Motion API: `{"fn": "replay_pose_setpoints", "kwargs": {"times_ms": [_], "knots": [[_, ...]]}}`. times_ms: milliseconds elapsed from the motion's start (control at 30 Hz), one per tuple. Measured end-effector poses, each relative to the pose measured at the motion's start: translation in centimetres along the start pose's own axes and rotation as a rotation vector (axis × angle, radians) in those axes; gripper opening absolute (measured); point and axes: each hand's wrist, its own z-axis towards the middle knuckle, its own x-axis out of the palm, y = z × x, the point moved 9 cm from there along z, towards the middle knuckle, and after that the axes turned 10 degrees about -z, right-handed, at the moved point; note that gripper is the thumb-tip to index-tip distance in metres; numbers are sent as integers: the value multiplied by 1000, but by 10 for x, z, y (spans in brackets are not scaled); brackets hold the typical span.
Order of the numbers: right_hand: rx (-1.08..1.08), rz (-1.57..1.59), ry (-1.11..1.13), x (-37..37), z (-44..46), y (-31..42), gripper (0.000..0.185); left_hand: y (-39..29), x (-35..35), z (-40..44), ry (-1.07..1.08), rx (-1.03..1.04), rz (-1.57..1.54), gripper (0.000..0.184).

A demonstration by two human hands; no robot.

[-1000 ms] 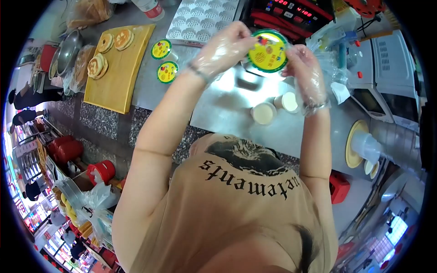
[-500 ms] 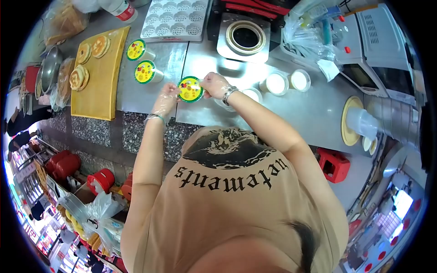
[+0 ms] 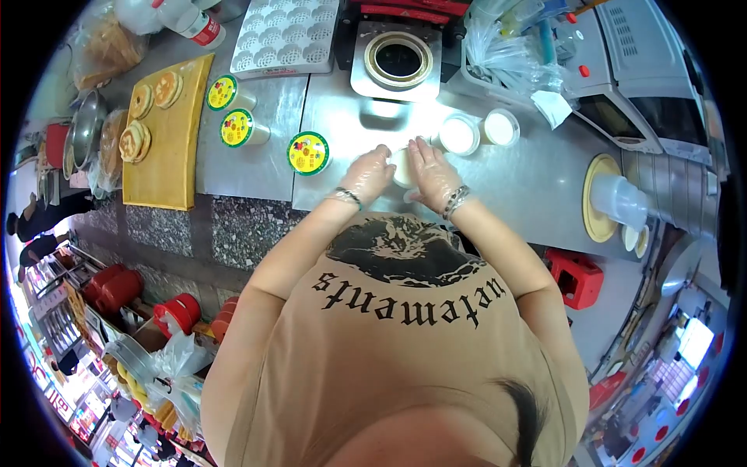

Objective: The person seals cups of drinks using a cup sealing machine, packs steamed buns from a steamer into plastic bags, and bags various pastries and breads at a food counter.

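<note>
My left hand, in a clear plastic glove, curls its fingers against the left side of a white-filled plastic cup. On the cup's other side, my gloved right hand presses its fingers along the rim and covers part of it. Left of my hands stands a cup with a yellow-and-green printed lid. Two more lidded cups, one farther back and one nearer, stand beyond it. Just past my right hand are two white-topped cups, one close and one farther right.
A yellow board with several round breads lies at the left. Along the back are a white moulded tray and a machine with a round ring opening. A bin of plastic bags and a microwave stand at the right.
The yellow-lidded cup that both hands held now stands released on the counter. Both hands have moved right to a white-filled cup. The view has shifted slightly.
</note>
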Motion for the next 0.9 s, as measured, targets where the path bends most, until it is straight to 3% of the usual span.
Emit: {"fn": "replay_pose_setpoints", "kwargs": {"times_ms": [33,100,133,200,233,300,433,467,567,900], "knots": [[2,1,-8,2,1,-1,103,6,5,4,-2,4,6,30],[111,201,-106,-1,2,-15,80,16,7,10,-88,17,-57,20],[112,201,-109,2,2,-21,80,14,5,10,-88,19,-56,20],[215,379,-115,8,1,-42,50,30,13,5,28,-195,-348,12],[219,453,-240,-9,-6,-43,30,31,13,5,25,-196,-346,12],[269,532,-208,4,-2,-54,26,36,19,5,41,-240,-554,9],[346,748,-219,27,-3,-68,18,29,7,-2,55,-254,-551,9],[343,747,-221,9,-6,-63,18,18,-2,-8,61,-235,-651,9],[340,1169,-165,-36,-13,-58,20,-26,-44,-17,71,-156,-766,9],[163,1232,-398,-199,26,-81,20,-147,-163,13,-38,189,-706,6]]}}
